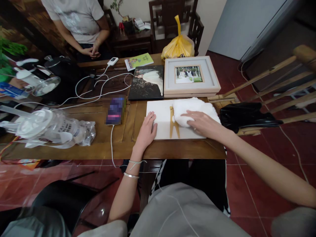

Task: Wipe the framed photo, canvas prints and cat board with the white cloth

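Note:
A white flat board (161,126) lies face down near the front edge of the wooden table (123,148), with a gold stand piece (174,126) on its back. My left hand (147,128) rests flat on the board's left edge, fingers stretched out. My right hand (201,121) presses down on a white cloth (190,107) that lies on the board's right part, fingers spread over it. Behind the board stand a framed photo (189,75) in a pale frame and a dark photo print (146,82).
A phone (115,110) on a white cable lies left of the board. White cables (98,89), a plastic-wrapped fan (49,126), a green booklet (139,60) and a yellow bag (178,46) are on the table. Another person (79,23) stands at the far side. A wooden chair (271,85) leans at right.

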The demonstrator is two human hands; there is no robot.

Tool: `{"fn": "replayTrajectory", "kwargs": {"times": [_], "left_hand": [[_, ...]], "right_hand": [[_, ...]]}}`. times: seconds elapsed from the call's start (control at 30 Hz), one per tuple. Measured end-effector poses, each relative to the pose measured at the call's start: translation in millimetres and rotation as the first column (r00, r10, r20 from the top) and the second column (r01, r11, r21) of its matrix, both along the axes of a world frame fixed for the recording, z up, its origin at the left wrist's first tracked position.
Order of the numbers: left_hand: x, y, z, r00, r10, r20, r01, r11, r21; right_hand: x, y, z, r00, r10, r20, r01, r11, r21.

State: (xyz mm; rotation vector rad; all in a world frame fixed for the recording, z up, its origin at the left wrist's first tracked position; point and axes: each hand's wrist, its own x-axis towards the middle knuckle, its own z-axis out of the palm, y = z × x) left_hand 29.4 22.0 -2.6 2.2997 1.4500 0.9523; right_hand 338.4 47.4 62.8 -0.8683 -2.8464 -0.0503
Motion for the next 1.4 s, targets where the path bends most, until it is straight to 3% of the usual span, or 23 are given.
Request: {"fn": "replayTrajectory", "kwargs": {"times": [0.1, 0.2, 0.43, 0.53, 0.6, 0.7, 0.8, 0.9, 1.0, 1.27, 1.4], "left_hand": [[-0.5, 0.0, -0.3, 1.000, 0.000, 0.009, 0.000, 1.000, -0.012], [0.1, -0.3, -0.3, 1.000, 0.016, 0.014, -0.016, 1.000, -0.014], [3.8, -2.1, 1.7, 0.999, 0.031, 0.020, -0.031, 0.999, -0.017], [3.5, -2.4, 1.8, 0.999, 0.025, 0.029, -0.025, 1.000, -0.016], [2.5, -2.0, 1.1, 0.999, 0.015, 0.032, -0.015, 1.000, -0.012], [0.9, -0.8, -0.2, 1.000, 0.002, 0.031, -0.002, 1.000, -0.013], [0.9, -0.1, 0.3, 1.000, 0.008, 0.027, -0.007, 1.000, -0.019], [3.1, -0.4, 2.7, 0.999, 0.025, 0.029, -0.024, 0.999, -0.045], [6.2, -1.0, 4.9, 0.999, 0.044, 0.019, -0.042, 0.995, -0.086], [7.6, 0.1, 3.1, 0.999, 0.043, -0.018, -0.044, 0.996, -0.073], [7.9, 0.7, 3.0, 0.998, 0.046, -0.036, -0.048, 0.996, -0.069]], "right_hand": [[-5.7, 29.3, 1.7, 0.998, -0.055, -0.024, 0.055, 0.998, 0.008], [-6.2, 24.0, -2.2, 0.996, -0.085, -0.009, 0.085, 0.996, 0.003], [7.9, -82.4, -4.5, 0.997, 0.027, -0.068, -0.028, 1.000, -0.006], [11.3, -103.2, 4.2, 0.994, 0.059, -0.087, -0.066, 0.995, -0.072], [8.4, -93.7, 8.2, 0.995, 0.054, -0.086, -0.063, 0.993, -0.103], [-7.9, -52.6, 8.2, 0.997, -0.017, -0.077, 0.008, 0.992, -0.122], [-37.9, -5.6, 5.1, 0.992, -0.116, -0.047, 0.110, 0.988, -0.111], [-70.2, 18.5, 3.0, 0.985, -0.170, 0.000, 0.169, 0.983, -0.077], [-89.3, 8.1, 1.4, 0.983, -0.173, 0.055, 0.175, 0.984, -0.036], [-73.8, -89.1, 4.8, 0.995, 0.075, 0.065, -0.074, 0.997, -0.017], [-68.1, -75.8, 5.3, 0.993, 0.086, 0.076, -0.083, 0.996, -0.043]]}}
